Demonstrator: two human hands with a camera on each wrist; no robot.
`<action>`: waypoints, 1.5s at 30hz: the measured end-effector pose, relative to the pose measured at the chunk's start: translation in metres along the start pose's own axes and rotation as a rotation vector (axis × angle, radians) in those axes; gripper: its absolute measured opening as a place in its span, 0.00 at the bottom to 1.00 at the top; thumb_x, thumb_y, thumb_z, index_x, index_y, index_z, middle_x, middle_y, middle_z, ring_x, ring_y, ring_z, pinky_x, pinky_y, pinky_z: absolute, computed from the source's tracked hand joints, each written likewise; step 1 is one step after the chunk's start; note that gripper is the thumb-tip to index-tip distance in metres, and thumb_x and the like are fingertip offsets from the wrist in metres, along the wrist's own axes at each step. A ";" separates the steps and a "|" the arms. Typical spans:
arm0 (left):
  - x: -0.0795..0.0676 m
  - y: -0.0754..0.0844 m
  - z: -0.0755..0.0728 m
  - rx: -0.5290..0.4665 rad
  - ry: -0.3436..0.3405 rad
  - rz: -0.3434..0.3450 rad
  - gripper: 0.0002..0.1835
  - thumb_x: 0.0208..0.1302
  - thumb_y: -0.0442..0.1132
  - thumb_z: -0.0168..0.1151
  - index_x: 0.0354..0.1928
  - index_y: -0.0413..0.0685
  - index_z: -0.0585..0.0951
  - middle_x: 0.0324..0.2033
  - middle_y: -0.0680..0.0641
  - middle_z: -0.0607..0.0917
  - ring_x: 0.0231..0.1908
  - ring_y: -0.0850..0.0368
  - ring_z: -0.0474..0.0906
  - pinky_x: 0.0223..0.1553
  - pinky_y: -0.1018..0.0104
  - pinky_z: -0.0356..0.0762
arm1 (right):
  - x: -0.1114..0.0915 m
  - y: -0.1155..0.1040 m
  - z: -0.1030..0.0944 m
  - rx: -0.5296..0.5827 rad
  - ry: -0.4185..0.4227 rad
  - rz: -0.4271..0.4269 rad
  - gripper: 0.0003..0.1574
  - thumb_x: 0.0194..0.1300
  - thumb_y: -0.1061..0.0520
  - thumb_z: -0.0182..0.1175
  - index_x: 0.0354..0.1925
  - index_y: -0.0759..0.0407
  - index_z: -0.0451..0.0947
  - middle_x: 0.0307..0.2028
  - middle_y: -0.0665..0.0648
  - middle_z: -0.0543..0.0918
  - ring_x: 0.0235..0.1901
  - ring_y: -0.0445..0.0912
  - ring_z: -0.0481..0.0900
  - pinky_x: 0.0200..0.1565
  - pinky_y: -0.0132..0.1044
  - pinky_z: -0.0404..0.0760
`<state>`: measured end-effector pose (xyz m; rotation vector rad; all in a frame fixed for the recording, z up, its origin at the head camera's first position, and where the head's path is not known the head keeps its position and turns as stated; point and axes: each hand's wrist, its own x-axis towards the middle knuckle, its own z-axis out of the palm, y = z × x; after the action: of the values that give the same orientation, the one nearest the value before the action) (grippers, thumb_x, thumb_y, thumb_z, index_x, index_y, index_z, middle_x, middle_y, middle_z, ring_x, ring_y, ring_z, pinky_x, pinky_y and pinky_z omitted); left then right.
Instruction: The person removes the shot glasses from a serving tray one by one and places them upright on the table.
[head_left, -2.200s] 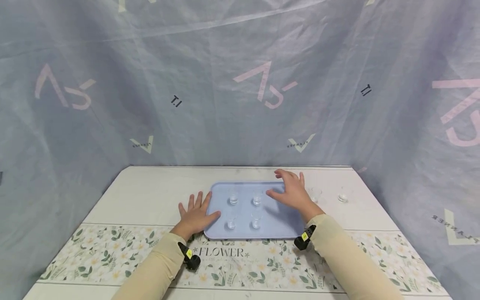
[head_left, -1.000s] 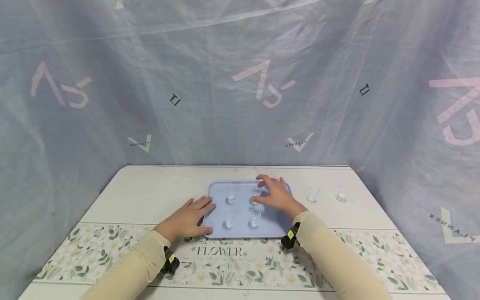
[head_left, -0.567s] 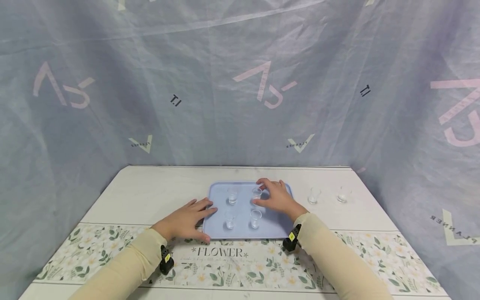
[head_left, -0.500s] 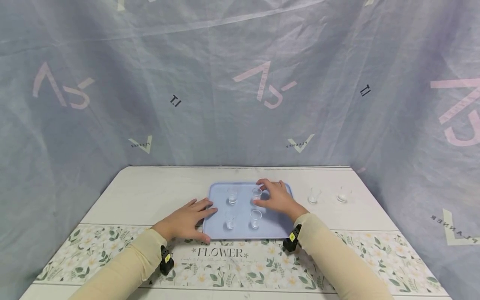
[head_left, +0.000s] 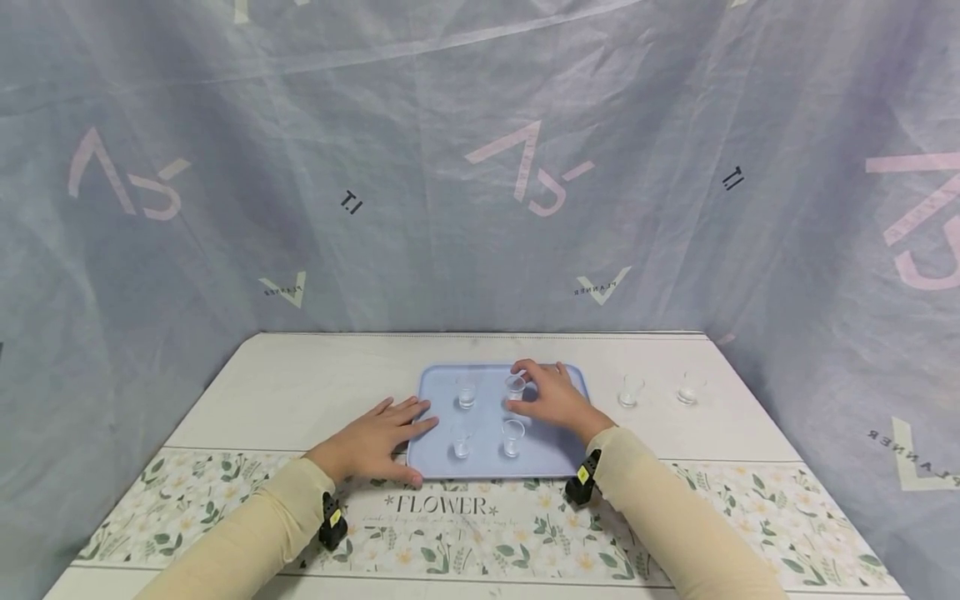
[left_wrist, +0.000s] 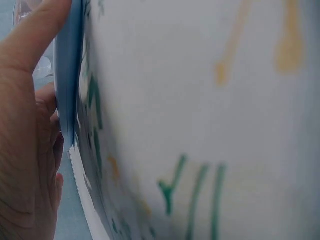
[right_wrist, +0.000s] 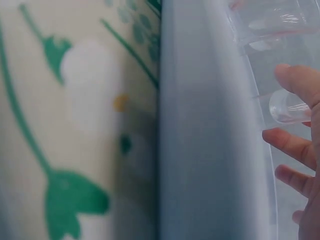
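The right hand (head_left: 553, 398) pinched a small clear cup (head_left: 514, 388) between thumb and index finger, over the far part of the blue tray (head_left: 487, 423); whether its base was lifted could not be told. A second cup (head_left: 513, 439) stood upright just nearer. The left hand (head_left: 375, 442), fingers spread wide, touched the tray's left edge. The held cup was probably light, stiff and slippery, and brittle if glass; a gentle pinch on the wall below its flared rim seemed safest.
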<state>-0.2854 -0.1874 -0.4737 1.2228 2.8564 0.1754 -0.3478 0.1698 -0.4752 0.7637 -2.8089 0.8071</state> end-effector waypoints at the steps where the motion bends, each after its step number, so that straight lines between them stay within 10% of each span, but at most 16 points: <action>1: 0.000 0.000 0.000 0.001 -0.001 -0.003 0.56 0.53 0.78 0.59 0.78 0.52 0.63 0.77 0.42 0.59 0.76 0.41 0.53 0.73 0.36 0.48 | 0.000 0.000 0.000 0.002 0.002 -0.001 0.36 0.60 0.42 0.73 0.61 0.51 0.71 0.48 0.54 0.86 0.57 0.57 0.79 0.71 0.70 0.43; 26: 0.000 0.006 -0.003 0.016 -0.048 -0.044 0.54 0.57 0.78 0.56 0.79 0.57 0.60 0.79 0.44 0.53 0.78 0.41 0.49 0.72 0.31 0.38 | -0.009 0.005 -0.008 -0.048 0.036 -0.016 0.24 0.61 0.44 0.72 0.51 0.47 0.75 0.41 0.51 0.87 0.50 0.56 0.80 0.71 0.65 0.50; 45: -0.004 0.010 -0.007 -0.016 -0.047 -0.053 0.52 0.59 0.75 0.58 0.79 0.57 0.61 0.79 0.43 0.53 0.78 0.39 0.47 0.69 0.26 0.33 | -0.049 0.014 -0.053 -0.090 0.098 -0.044 0.28 0.60 0.47 0.73 0.54 0.54 0.77 0.41 0.51 0.84 0.52 0.56 0.78 0.74 0.62 0.44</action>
<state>-0.2758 -0.1837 -0.4652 1.1308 2.8379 0.1651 -0.3136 0.2294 -0.4490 0.7470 -2.7112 0.6866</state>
